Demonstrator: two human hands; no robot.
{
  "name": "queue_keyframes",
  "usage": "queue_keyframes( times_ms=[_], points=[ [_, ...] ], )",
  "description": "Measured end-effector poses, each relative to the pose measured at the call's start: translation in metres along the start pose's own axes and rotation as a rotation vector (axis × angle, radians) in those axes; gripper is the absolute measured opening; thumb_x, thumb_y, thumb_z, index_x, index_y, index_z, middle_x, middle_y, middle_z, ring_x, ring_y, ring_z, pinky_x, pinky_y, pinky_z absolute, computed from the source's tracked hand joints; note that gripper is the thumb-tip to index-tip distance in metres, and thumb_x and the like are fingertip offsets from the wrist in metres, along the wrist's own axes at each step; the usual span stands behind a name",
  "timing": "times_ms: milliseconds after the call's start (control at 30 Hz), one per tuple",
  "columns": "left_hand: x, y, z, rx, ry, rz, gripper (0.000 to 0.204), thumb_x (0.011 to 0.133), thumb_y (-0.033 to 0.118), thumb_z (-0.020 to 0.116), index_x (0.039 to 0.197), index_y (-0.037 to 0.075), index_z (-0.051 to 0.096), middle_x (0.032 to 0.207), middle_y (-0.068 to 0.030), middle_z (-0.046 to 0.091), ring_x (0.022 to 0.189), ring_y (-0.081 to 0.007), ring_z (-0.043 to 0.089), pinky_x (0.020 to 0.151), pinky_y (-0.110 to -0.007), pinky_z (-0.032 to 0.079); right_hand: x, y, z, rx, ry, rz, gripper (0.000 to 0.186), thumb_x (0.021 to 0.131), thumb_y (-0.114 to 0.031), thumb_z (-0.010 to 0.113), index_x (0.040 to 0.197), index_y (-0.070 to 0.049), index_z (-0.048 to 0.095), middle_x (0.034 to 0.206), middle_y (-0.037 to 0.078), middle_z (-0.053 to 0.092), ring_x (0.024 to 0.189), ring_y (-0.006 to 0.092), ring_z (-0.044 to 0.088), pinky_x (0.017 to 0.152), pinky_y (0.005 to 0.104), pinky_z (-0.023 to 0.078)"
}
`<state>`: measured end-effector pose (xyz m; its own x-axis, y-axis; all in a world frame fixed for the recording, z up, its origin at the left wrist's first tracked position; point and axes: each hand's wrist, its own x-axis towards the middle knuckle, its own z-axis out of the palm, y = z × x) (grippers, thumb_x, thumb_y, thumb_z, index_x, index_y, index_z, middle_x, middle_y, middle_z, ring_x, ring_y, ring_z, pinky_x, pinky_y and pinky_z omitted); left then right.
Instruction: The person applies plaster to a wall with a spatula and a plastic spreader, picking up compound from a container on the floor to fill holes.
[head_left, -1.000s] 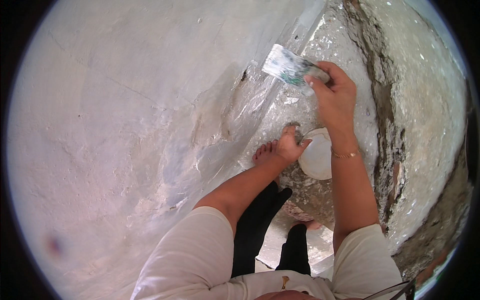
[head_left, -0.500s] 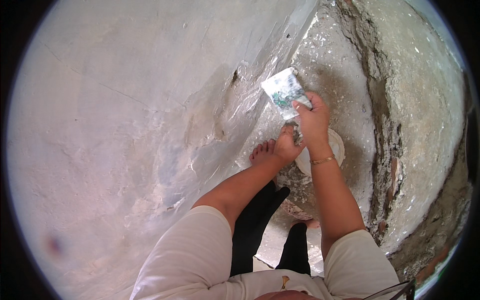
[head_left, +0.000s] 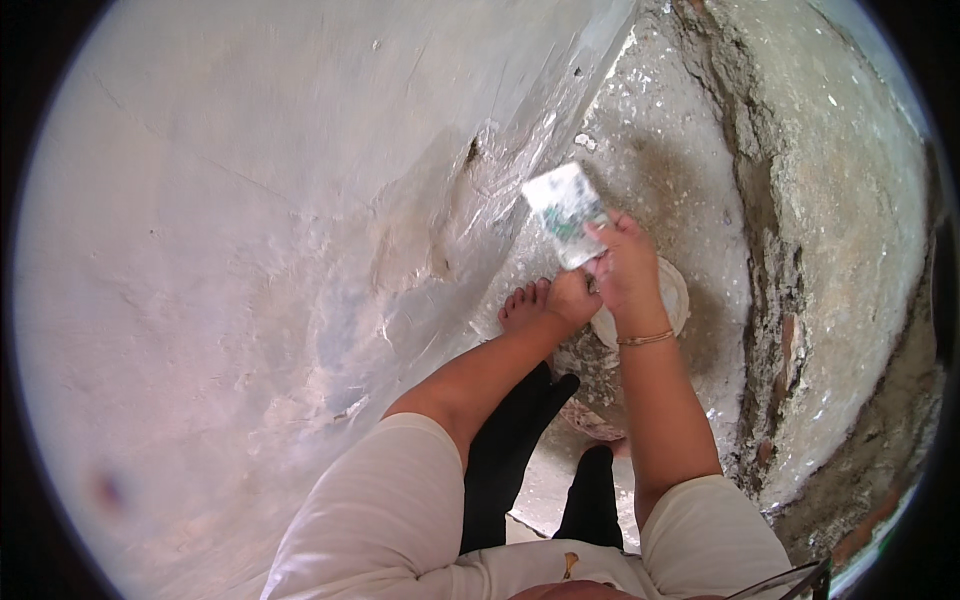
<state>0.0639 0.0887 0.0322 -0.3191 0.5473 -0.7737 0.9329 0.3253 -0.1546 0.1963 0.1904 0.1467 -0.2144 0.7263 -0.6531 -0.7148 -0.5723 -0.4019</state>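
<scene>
My right hand (head_left: 627,265) grips one corner of a flat, white, roughly rectangular sheet (head_left: 562,205) with green and dark smears, its edge slightly blurred. The sheet is held out above the floor by the foot of the wall. Just below its lower corner, my left hand (head_left: 573,300) is curled close against the right one; its fingertips are hidden, and what they hold cannot be made out. Under my right wrist stands a round whitish tub (head_left: 672,300), partly covered by the arm.
A pale, patchy plastered wall (head_left: 250,250) fills the left side. My bare foot (head_left: 525,303) rests close to its base. The rough grey floor (head_left: 690,170) is speckled white, and a broken, crumbly groove (head_left: 755,200) runs along it to the right.
The white sheet has moved down toward me and turned slightly, with my right hand moving down too. It now covers the grey thing that showed at my left fingertips.
</scene>
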Motion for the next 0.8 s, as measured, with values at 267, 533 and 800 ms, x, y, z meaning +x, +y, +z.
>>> queue_keyframes(
  times_ms=[267,533,800],
  points=[
    [-0.016,0.001,-0.018,-0.109,0.051,0.058,0.071,0.078,0.047,0.063,0.131,0.007,0.037,0.131,-0.0156,0.037,0.119,-0.0334,0.038,0.099,-0.045,0.03,0.032,-0.012,0.037,0.088,-0.276,-0.011,0.036,0.085,0.003,0.059,0.12,0.006,0.051,0.104,0.016,0.064,0.091,0.0222,0.065,0.079,0.0349,0.054],
    [-0.003,0.028,-0.025,-0.574,0.352,0.526,0.058,0.077,0.034,0.073,0.114,-0.003,0.051,0.11,-0.0264,0.054,0.1,-0.0408,0.055,0.087,-0.045,0.044,0.019,-0.037,0.011,-0.078,-0.106,-0.198,0.03,0.082,-0.006,0.061,0.11,0.004,0.058,0.097,0.011,0.065,0.086,0.0186,0.064,0.071,0.0289,0.052],
    [0.007,0.03,-0.019,-0.643,0.411,0.657,0.064,0.076,0.038,0.076,0.114,-0.007,0.051,0.115,-0.0291,0.055,0.103,-0.0417,0.057,0.089,-0.046,0.045,0.053,-0.02,0.024,-0.379,-0.104,-0.42,0.035,0.079,-0.009,0.064,0.11,0.005,0.06,0.097,0.008,0.064,0.084,0.0137,0.059,0.073,0.0265,0.047]
  ],
)
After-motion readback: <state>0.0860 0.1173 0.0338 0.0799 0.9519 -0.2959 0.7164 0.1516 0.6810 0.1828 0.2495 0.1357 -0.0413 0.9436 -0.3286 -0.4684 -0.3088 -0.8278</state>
